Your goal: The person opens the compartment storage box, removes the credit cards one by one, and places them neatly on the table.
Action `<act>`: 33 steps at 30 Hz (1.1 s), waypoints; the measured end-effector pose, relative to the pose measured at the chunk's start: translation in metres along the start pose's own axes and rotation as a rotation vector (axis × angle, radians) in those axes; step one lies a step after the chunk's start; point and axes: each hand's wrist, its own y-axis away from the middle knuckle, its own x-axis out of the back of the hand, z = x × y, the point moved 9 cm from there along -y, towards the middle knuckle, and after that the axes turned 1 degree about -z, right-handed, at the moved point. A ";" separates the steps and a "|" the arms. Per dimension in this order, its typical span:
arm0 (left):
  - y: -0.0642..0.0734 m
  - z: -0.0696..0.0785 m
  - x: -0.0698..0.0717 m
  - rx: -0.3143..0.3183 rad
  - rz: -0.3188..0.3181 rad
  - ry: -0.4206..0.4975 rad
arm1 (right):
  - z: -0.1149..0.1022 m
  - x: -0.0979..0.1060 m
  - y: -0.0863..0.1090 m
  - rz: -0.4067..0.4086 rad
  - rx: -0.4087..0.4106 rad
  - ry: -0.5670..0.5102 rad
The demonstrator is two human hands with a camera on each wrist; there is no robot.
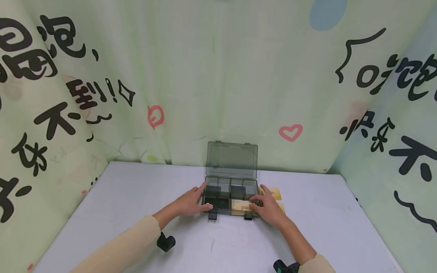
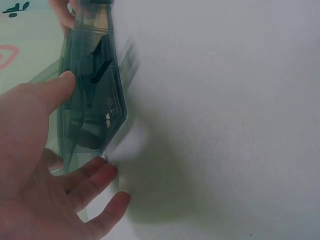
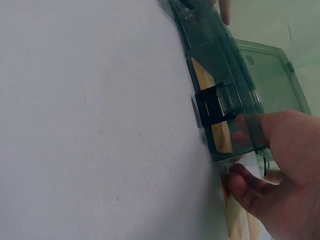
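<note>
A translucent dark green storage box [image 1: 218, 213] stands in the middle of the table, its hinged lid [image 1: 232, 161] raised at the back. My left hand [image 1: 191, 201] holds its left end, thumb over the rim and index finger along the side; the other fingers [image 2: 107, 172] are spread outside. At the right end, my right hand [image 1: 269, 208] grips the side wall, thumb inside and the other fingers outside. Beside that thumb, a yellowish card [image 1: 240, 205] lies in the front right compartment. The front left compartment has a black card-like piece [image 2: 107, 107] with light lettering.
More yellow cards [image 1: 275, 193] lie on the white table [image 1: 317, 220] just right of the box, partly behind my right hand. Two dark latches [image 1: 212, 216] hang at the box's front. A printed curtain [image 1: 218, 83] stands behind the table.
</note>
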 end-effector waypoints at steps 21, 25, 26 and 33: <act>0.001 0.002 -0.001 0.017 -0.010 -0.012 | 0.000 0.004 0.001 0.026 0.020 0.010; 0.001 0.002 -0.001 0.013 -0.010 -0.011 | 0.000 0.008 0.001 0.043 0.007 -0.028; 0.001 0.002 -0.001 0.013 -0.010 -0.009 | 0.000 0.009 0.001 0.045 0.002 -0.039; -0.001 0.001 -0.001 0.007 -0.005 -0.018 | -0.006 0.012 0.004 0.023 0.017 -0.070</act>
